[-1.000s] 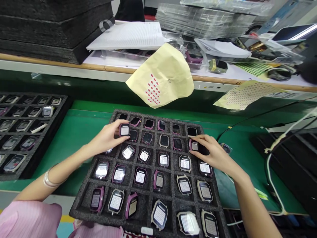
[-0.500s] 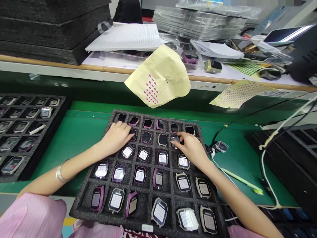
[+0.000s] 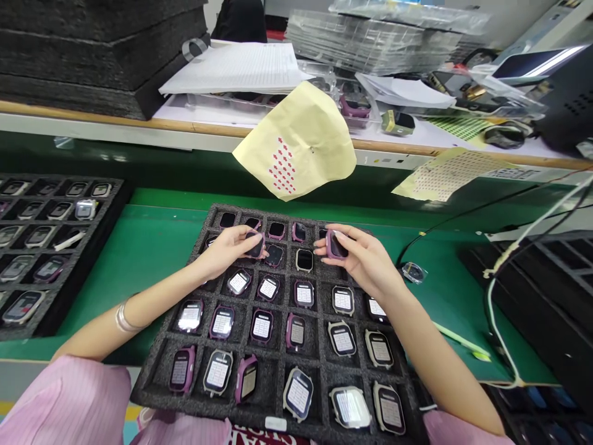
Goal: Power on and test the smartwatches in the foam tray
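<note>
A black foam tray (image 3: 278, 413) of square compartments holds purple and light-framed smartwatches; the nearer rows have lit white screens, the far rows dark ones. Over its second row from the back, my left hand (image 3: 229, 248) is closed on a purple watch (image 3: 254, 245) with a dark screen. To the right, my right hand (image 3: 359, 253) grips another purple watch (image 3: 336, 245), also dark, raised above the tray. Between the hands lie a dark-screened watch (image 3: 274, 255) and a light-framed watch (image 3: 304, 260) in their compartments.
Another watch tray (image 3: 104, 232) lies at the left. Above the bench, a shelf (image 3: 208, 128) holds papers, plastic trays and black foam blocks. Yellow sticker sheets (image 3: 319, 148) hang from it. Cables (image 3: 495, 334) and a green strip (image 3: 463, 341) are at the right.
Both hands have lifted watches out of the compartments. My right hand has turned, showing a purple watch in its fingers; my left hand has moved slightly right with its watch.
</note>
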The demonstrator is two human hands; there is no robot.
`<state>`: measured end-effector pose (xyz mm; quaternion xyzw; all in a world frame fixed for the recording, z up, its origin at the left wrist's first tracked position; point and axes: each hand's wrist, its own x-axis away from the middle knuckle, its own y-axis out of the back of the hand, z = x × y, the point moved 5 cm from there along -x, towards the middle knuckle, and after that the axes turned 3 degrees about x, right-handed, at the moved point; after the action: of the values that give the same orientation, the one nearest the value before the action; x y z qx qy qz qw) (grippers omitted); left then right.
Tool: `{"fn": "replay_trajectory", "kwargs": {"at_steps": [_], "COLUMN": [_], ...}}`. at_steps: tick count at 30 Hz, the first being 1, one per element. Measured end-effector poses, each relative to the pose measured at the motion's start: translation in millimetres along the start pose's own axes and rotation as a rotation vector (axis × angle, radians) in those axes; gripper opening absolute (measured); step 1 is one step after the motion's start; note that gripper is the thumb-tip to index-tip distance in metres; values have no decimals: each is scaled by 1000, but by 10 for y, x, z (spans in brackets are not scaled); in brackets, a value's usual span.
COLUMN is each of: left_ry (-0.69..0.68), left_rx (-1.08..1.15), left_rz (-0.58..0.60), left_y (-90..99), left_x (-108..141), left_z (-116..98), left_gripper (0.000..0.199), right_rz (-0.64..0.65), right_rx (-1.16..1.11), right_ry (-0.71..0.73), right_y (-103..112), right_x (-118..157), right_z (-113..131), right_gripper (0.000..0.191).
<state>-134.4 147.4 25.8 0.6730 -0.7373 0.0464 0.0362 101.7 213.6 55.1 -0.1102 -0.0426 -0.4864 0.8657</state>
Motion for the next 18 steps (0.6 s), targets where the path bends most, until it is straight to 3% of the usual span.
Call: {"fn": "replay_trajectory", "kwargs": {"at_steps": [3,7,10,14,18], "left_ry": [109,169,186,103,33], "left_rx": [369,485,437,251,67], "left_rz": [-9,-37,-29,-9,-26], "left_y": [-145,-239,-267,-286,-281], "left_x": [41,84,110,126,139], "left_z": [-115,-177,-146,-132,-137], "left_gripper": [31,36,39,48,40], "right_rz": [83,175,230,257,354], "right_rx": [-140,-195,-157,-65,-84], "right_ry": [-49,-89,-81,-32,-21], "right_y": [-175,-330,-365,-354,-396], "right_x": [-47,-60,-48,-27,22], "right_z": [-4,-89,-145,-181,-174], "right_gripper": [35,45,53,40,39]}}
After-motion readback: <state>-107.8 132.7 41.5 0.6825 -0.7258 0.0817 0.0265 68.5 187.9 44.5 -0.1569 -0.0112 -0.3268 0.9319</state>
